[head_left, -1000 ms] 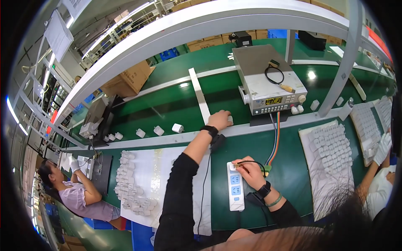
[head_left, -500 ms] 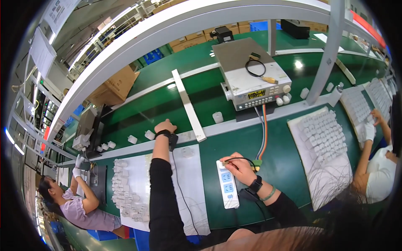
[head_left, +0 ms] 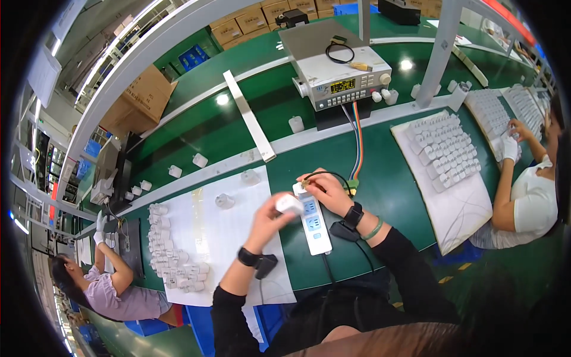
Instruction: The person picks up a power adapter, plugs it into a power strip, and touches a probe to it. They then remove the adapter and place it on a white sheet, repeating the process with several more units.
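Observation:
My left hand [head_left: 266, 225] is closed around a white plug-in charger [head_left: 289, 205], slightly blurred, just left of the upper end of a white power strip [head_left: 320, 241]. My right hand [head_left: 331, 195] pinches the plug end of a short black cable [head_left: 334, 174] over the strip's far end. Fingers partly cover that plug, and whether it sits in anything I cannot tell. The cable loops back to a green connector [head_left: 353, 185] at the end of coloured wires. Two white chargers stand on the white sheet [head_left: 244, 220] left of my hands.
A bench meter [head_left: 339, 71] stands on the far shelf behind the metal rail. Grouped chargers [head_left: 172, 262] fill the sheet's left side; more stand on a board [head_left: 446, 149] at right. Co-workers sit at left [head_left: 113, 285] and right [head_left: 529, 190]. A cardboard box [head_left: 140, 98] is far left.
My left hand has come back from beyond the rail to the power strip, now with a white charger in it. The right hand stays at the strip's far end. The whole view has shifted.

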{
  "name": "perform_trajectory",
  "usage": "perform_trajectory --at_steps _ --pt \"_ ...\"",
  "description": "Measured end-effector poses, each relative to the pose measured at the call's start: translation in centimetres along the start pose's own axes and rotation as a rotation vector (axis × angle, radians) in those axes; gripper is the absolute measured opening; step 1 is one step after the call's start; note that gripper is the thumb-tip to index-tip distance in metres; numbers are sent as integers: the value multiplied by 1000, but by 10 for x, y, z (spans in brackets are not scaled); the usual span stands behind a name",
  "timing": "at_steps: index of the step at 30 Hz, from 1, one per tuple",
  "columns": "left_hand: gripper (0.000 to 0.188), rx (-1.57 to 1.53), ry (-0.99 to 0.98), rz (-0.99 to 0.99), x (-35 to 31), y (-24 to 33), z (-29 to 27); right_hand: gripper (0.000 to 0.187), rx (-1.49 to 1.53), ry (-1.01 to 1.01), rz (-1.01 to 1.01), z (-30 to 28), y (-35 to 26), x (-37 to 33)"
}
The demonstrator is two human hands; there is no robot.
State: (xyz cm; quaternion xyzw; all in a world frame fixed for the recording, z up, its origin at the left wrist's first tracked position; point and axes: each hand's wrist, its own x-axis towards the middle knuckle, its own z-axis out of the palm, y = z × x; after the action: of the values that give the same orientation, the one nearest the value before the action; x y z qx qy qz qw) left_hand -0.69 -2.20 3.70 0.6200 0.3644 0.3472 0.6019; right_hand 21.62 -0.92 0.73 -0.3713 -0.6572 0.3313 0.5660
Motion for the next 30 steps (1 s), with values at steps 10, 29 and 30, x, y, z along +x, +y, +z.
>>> perform_trajectory --at_steps 10,29,30 --pt "42 900 -167 364 -5 8 42 18 61 -13 95 -2 0 -8" --pt "47 441 -49 117 55 -38 6 17 -116 -28 33 -1 -25 6" --pt "45 458 -44 128 54 -38 6 17 -104 -31 55 0 -27 5"
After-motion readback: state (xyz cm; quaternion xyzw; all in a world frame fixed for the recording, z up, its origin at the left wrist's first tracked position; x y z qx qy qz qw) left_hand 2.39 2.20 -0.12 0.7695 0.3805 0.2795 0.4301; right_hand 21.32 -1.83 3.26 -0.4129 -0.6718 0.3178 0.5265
